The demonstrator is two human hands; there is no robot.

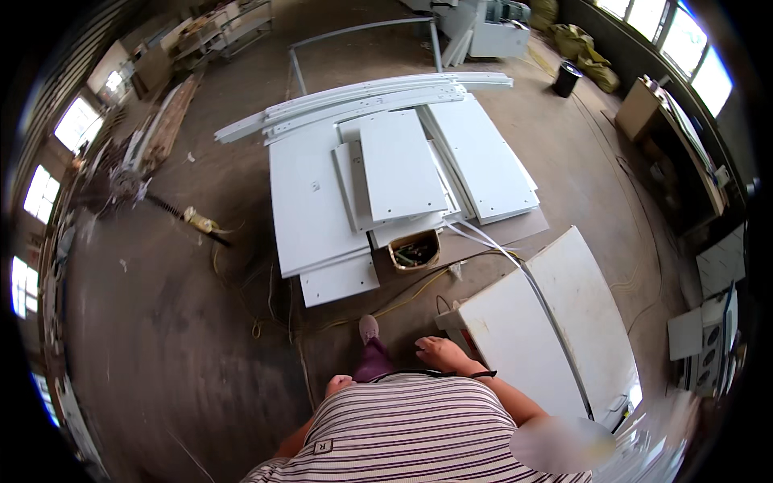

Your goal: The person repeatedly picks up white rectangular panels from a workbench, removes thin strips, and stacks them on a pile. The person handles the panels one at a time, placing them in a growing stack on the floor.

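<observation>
My right hand (441,355) hangs beside the near left edge of a white flat-topped cabinet (523,338). Its fingers are loosely bent and a little apart, and nothing shows in them. A dark band is around that wrist. My left hand (339,385) is close to my body at the left, partly covered by the striped shirt; its fingers are too hidden to read. Ahead lies a stack of white panels (314,197), with smaller drilled panels (400,165) on top. At the stack's near edge sits an open box (415,251) of small dark and greenish pieces.
Long white rails (362,101) lie across the stack's far end, before a metal frame (362,29). Yellow cable (415,299) and dark cords run over the floor near my foot (369,328). A black bin (567,79) and a wooden desk (668,145) stand right.
</observation>
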